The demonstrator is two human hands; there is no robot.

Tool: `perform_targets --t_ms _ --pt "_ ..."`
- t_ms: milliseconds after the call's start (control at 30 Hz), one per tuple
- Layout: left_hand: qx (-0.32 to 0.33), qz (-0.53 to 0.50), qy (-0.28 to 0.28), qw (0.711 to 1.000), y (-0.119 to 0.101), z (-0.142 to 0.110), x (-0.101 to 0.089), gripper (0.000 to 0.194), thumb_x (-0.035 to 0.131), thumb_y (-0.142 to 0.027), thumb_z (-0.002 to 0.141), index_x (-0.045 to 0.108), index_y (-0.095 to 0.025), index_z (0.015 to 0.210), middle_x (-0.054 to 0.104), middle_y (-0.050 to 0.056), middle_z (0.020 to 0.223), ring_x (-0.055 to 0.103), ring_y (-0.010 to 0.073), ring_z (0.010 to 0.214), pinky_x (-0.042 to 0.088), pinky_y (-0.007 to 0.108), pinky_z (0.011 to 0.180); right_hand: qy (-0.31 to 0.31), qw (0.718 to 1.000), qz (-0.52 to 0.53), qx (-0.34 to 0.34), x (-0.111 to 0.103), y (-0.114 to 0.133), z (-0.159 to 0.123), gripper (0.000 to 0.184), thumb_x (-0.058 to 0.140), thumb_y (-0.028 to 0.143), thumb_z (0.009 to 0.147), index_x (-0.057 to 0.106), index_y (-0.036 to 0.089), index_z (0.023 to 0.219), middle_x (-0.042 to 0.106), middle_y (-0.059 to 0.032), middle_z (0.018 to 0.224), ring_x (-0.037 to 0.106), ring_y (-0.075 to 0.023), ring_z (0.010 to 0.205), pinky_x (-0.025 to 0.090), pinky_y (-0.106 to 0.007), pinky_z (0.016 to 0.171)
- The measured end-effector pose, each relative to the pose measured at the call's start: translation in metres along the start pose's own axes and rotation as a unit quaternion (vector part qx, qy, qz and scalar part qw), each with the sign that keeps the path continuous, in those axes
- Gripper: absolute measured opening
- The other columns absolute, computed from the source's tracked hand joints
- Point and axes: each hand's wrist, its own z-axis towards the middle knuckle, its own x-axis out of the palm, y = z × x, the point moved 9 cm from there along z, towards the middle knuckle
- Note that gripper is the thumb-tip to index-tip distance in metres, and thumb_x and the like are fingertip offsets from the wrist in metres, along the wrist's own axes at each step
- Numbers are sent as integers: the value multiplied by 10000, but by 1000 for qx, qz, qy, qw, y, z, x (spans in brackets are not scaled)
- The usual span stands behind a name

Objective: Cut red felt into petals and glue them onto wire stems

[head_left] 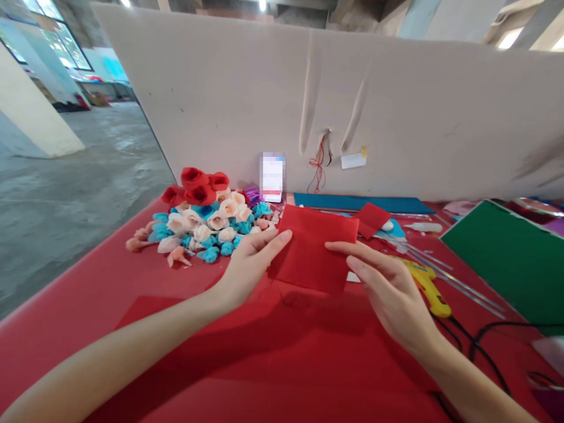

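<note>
A red square sheet (314, 249), of paper or cloth, is held up in front of me above the table. My left hand (253, 258) pinches its left edge, thumb on the near face and the other fingers mostly hidden behind. At the right side, my right hand (390, 285) has its fingers stretched out, with the index fingertip lying on the near face and the thumb close to the right edge. Below, a larger red sheet (247, 346) lies flat on the red table top (57, 346). A smaller red piece (372, 220) rests just behind the right hand.
Red, white and blue handmade flowers (211, 220) are heaped at the back left. A phone (272, 178) leans against the white panel (220, 100). To the right are a yellow glue gun (429, 288), clear sticks (458, 285), black cables (489, 358) and a green sheet (515, 264).
</note>
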Motion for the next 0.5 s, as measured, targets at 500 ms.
perform_targets --t_ms 500 --pt "-116 -126 136 976 26 2 25 212 654 -284 714 655 -163 888 699 47 853 648 179 764 503 256 697 51 997 -48 23 7 -4 3 236 437 353 878 649 310 973 640 17 995 537 -172 1012 410 -296 876"
